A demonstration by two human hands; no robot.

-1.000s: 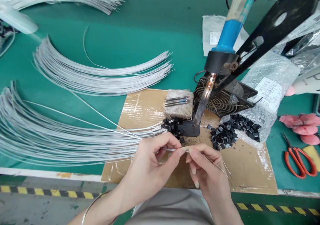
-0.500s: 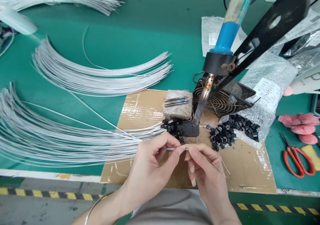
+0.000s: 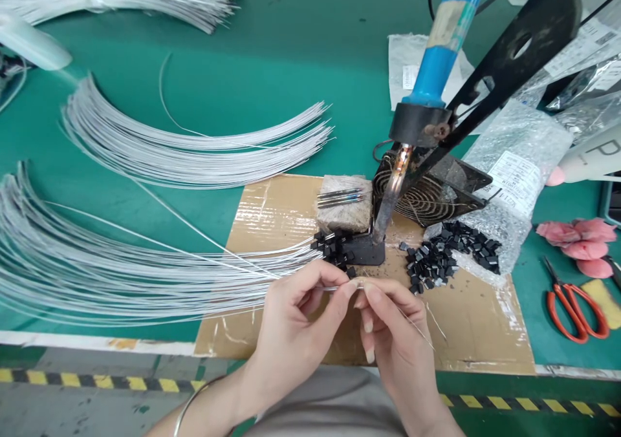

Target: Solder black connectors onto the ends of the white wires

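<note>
Between thumb and forefinger, my left hand (image 3: 305, 314) pinches a thin white cable (image 3: 328, 288) near its end. My right hand (image 3: 398, 320) pinches at the same spot, its fingertips touching those of my left hand; a fine wire (image 3: 418, 328) runs out under its fingers to the right. The cable tip itself is hidden by the fingertips. Beside my left hand lies a bundle of white cables (image 3: 169, 275) with small black pieces (image 3: 332, 246) at their right ends. Both hands are over a brown cardboard sheet (image 3: 257, 220).
A blue soldering iron (image 3: 436, 62) hangs in a black stand (image 3: 514, 55) above a small fan (image 3: 422, 194). Loose black pieces (image 3: 431, 262) lie right of it. Red-handled scissors (image 3: 577, 311) are at the right, a second cable bundle (image 3: 194, 149) behind.
Both hands keep their pinch at nearly the same place. My right hand has shifted and turned slightly, and the camera view has moved a little.
</note>
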